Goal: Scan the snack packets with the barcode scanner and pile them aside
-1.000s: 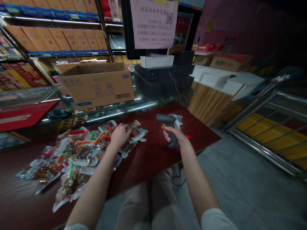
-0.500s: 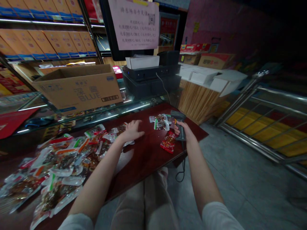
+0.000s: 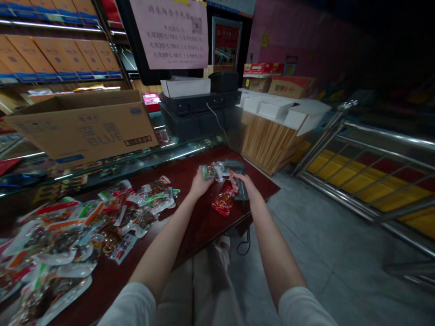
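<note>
My left hand point(image 3: 202, 182) is closed on the near left end of a clear snack packet point(image 3: 215, 172) with a green stripe; its fingertips are partly hidden. In my right hand point(image 3: 245, 183) is a dark handheld barcode scanner point(image 3: 237, 165), its head over the table and pointing left, close to that packet. A red snack packet point(image 3: 223, 201) lies on the table just below the scanner, between my two hands. To the left spreads a pile of clear snack packets point(image 3: 68, 240) with green, orange and red stripes.
Behind the dark red table point(image 3: 204, 233) runs a glass counter with an open cardboard box point(image 3: 84, 129) and a black till unit point(image 3: 200, 106). A scanner cable point(image 3: 247, 240) hangs off the front edge. On the right stands a metal railing point(image 3: 340, 185).
My left hand has moved right, from beside the pile to the green-striped packet, and closed on it. My right hand still holds the scanner. The view has turned slightly right.
</note>
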A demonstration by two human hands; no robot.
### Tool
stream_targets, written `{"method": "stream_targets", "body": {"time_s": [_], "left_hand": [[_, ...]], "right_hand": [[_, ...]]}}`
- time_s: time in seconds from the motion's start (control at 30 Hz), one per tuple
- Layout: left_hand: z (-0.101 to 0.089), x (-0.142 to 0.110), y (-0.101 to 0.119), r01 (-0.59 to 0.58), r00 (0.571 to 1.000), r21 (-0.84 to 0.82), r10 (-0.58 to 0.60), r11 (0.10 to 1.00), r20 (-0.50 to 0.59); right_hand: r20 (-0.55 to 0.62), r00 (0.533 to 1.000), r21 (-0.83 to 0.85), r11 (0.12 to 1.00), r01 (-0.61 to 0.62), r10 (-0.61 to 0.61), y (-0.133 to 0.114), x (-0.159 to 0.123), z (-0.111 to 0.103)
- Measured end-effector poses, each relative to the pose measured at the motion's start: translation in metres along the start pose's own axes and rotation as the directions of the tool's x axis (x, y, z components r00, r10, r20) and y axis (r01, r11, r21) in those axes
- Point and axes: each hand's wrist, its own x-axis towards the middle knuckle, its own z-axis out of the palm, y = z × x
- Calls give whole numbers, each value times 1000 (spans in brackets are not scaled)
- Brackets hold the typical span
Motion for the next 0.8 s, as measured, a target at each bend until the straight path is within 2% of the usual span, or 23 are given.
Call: {"method": "stream_targets", "body": {"time_s": [0.07, 0.13, 0.23, 0.3, 0.4, 0.53, 0.6, 0.67, 0.8], "left_hand": [[-9, -4, -3, 16, 1000, -280, -18, 960, -2], [-23, -14, -5, 57, 998, -505, -32, 861, 58], [-51, -34, -7, 33, 996, -668, 34, 743, 87], [-70, -46, -9, -15, 997, -683, 64, 730, 46], [-97, -56, -15, -53, 998, -641, 63, 766, -7], [-124, -53, -31, -129, 983, -563, 31, 816, -181], [-135, -49, -43, -159, 967, -561, 13, 813, -256], [-143, -43, -56, -166, 958, -578, -7, 799, -285], [-149, -36, -80, -196, 934, -541, -12, 818, -357]], "right_hand": [[8, 1000, -3, 1000, -4, 4, 1, 1, -1], [11, 1000, -3, 1000, -2, 2, 2, 2, -1], [-6, 1000, 11, 1000, 9, -9, 4, 3, 3], [-18, 1000, 24, 1000, 12, -12, 8, 4, 11], [-10, 1000, 42, 999, 15, -14, 15, 6, 35], [67, 998, 19, 1000, -12, 11, 24, 15, 78], [125, 992, 9, 1000, -27, 25, 24, 20, 98], [203, 978, -10, 999, -38, 40, 22, 25, 115], [366, 918, -117, 986, -115, 151, 21, 31, 133]]}}
